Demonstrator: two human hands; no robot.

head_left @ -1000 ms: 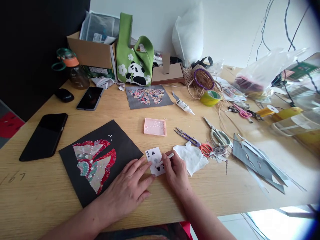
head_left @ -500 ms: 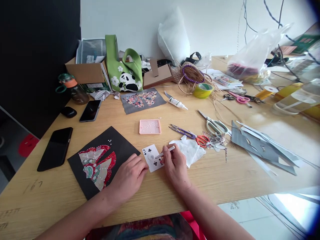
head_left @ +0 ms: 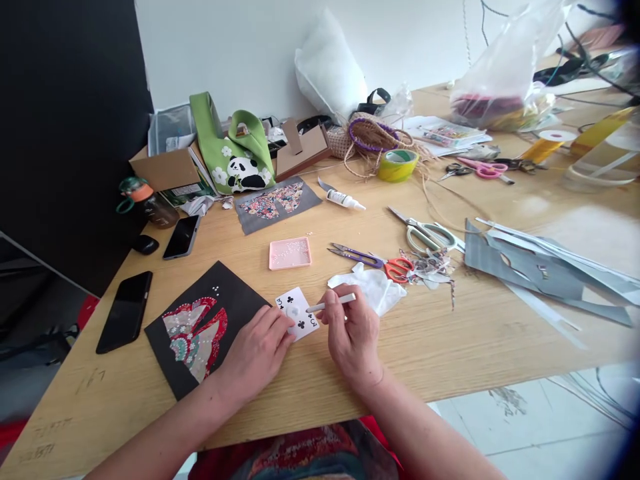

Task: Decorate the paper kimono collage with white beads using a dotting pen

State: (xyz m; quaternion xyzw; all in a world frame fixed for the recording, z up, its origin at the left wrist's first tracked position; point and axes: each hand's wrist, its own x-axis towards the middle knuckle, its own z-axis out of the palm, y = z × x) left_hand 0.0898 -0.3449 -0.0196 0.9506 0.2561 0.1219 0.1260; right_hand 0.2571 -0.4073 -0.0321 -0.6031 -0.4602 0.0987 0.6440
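My right hand [head_left: 353, 333] pinches a slim white pen-like stick [head_left: 331, 303], its tip over the right part of a three of clubs playing card [head_left: 301, 326]. A whitish blob [head_left: 294, 311] sits mid-card. Resting palm down, my left hand [head_left: 260, 343] has its fingertips at the card's lower left edge and overlaps the black sheet [head_left: 239, 285]. That sheet carries a red, beige and green patterned fabric fan shape [head_left: 197, 337] dotted with small white beads, with several loose white beads [head_left: 215, 291] above it. A pink tray [head_left: 290, 265] of tiny white beads stands beyond the card.
White tissue [head_left: 367, 288], orange-handled scissors [head_left: 373, 260] and white-handled scissors [head_left: 425, 235] lie right of the tray. Grey offcuts [head_left: 530, 263] spread at right. Behind are a glue bottle [head_left: 345, 200], yellow tape [head_left: 399, 167] and a green panda bag [head_left: 235, 153]. Phones [head_left: 125, 312] lie left.
The view has tilted and shifted. My right hand has drawn back slightly from the card, baring its right corner, and the stick lies flatter. My left fingertips now meet the card's edge.
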